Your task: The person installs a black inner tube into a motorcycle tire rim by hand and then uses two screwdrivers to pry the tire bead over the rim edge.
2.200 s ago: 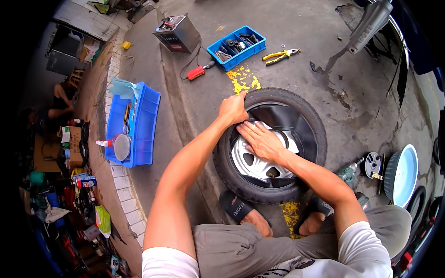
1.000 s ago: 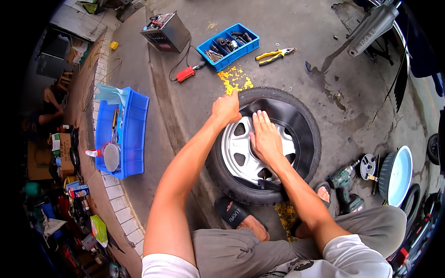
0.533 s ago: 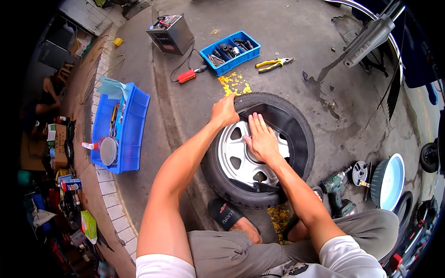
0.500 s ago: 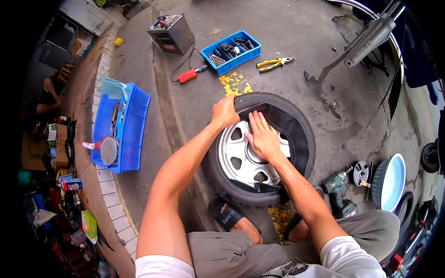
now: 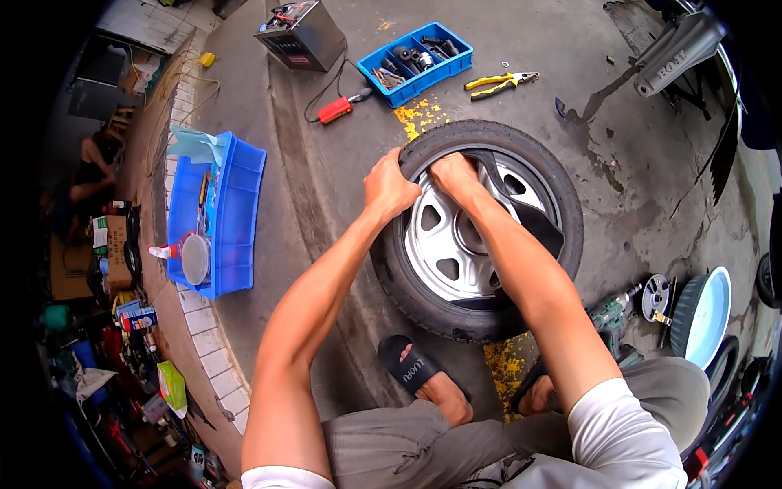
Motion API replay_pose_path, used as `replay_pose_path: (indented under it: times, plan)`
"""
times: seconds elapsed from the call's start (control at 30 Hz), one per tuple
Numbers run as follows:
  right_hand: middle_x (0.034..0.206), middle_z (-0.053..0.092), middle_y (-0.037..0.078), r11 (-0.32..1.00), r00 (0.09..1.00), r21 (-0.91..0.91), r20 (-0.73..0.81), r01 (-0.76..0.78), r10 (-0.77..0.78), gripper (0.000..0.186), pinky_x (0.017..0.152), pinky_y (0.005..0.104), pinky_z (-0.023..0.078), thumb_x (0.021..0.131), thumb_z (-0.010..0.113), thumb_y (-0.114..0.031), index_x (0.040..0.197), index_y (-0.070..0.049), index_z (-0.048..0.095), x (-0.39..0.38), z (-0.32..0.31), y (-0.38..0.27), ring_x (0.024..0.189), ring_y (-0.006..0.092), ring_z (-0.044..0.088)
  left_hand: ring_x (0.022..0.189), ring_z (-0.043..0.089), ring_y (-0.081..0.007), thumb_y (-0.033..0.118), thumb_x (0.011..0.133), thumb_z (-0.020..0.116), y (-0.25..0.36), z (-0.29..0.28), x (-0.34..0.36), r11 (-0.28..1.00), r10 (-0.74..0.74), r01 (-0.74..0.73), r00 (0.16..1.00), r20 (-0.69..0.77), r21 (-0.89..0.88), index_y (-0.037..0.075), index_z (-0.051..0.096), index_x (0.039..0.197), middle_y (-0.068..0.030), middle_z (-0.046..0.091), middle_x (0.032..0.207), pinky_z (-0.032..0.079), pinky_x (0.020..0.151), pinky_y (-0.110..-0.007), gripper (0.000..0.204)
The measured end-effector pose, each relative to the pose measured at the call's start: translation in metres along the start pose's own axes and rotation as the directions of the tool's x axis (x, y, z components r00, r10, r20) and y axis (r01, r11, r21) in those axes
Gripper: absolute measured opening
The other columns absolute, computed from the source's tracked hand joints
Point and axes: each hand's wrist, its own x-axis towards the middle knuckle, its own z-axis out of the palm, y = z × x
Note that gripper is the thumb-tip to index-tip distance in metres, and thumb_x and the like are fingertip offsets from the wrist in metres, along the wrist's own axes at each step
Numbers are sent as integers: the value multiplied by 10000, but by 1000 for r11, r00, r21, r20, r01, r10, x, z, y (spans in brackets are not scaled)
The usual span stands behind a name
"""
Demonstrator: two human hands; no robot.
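A wheel lies flat on the ground before me, with a black tire (image 5: 468,328) around a silver steel rim (image 5: 430,248). My left hand (image 5: 389,186) is closed over the tire's upper left side, thumb toward the rim. Close by, my right hand (image 5: 456,175) is curled down at the rim's upper edge, inside the tire opening; its fingertips are hidden, so what they hold cannot be made out. From beside that hand a slack black rubber strip (image 5: 539,228) runs across the rim's right side. My right forearm covers part of the rim.
Beyond the wheel are a blue divided tray (image 5: 432,84) of sockets, yellow-black pliers (image 5: 497,84), a red-handled corded tool (image 5: 336,110) and a dark box-shaped battery (image 5: 301,41). A blue bin (image 5: 243,220) stands left; a drill (image 5: 607,316) and basin (image 5: 711,318) sit right. Another person (image 5: 96,167) is far left.
My right hand has gone from lying flat on the rim to curled at its upper edge. The black rubber now lies over the rim's right side. My left hand keeps its hold on the tire.
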Motion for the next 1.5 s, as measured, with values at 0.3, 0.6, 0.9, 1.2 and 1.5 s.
replay_pose_path:
  times: [0.3, 0.6, 0.9, 1.2, 1.5]
  plan:
    - [1518, 530, 306, 932, 994, 347, 71, -99, 79, 549, 1148, 509, 475, 1070, 580, -324, 1461, 59, 525, -52, -55, -49, 1347, 477, 566, 1335, 622, -400, 138, 711, 813, -24, -14, -6, 998, -62, 64, 994, 86, -17, 28, 498, 1502, -225, 646, 1425, 511, 1128, -471, 858]
    - [1706, 371, 216, 929, 929, 30, -50, 368, -366, 693, 1325, 503, 231, 1066, 569, -379, 1603, 30, 412, -117, -50, -44, 1609, 332, 320, 1306, 664, -364, 228, 651, 922, -15, -5, 3, 996, -88, 90, 989, 117, -13, 56, 523, 1515, -220, 692, 1391, 534, 1098, -426, 967]
    - [1455, 615, 138, 883, 883, -63, -40, 466, -469, 519, 1265, 526, 288, 1046, 559, -428, 1337, -8, 652, -68, -38, -57, 1440, 284, 509, 1315, 648, -379, 257, 672, 894, -29, -3, -8, 1000, 14, -15, 997, 79, 17, 30, 507, 1511, -239, 657, 1421, 526, 1103, -445, 952]
    - [1436, 640, 146, 883, 887, 98, -111, 459, -448, 470, 1210, 551, 353, 1001, 667, -373, 1359, -69, 651, -74, -30, -57, 1395, 307, 547, 1365, 600, -407, 261, 646, 866, -44, -8, -20, 998, -36, 28, 983, 178, 47, 101, 320, 1666, -254, 583, 1499, 495, 1142, -470, 1168]
    - [1038, 755, 231, 996, 997, 70, 46, -60, 57, 344, 907, 480, 585, 928, 730, -280, 1110, 12, 717, -152, -83, -37, 990, 397, 729, 1141, 718, -469, 414, 928, 771, -10, -52, -47, 846, -167, -111, 875, 455, 522, -39, 645, 1386, -265, 774, 1117, 554, 1035, -534, 657]
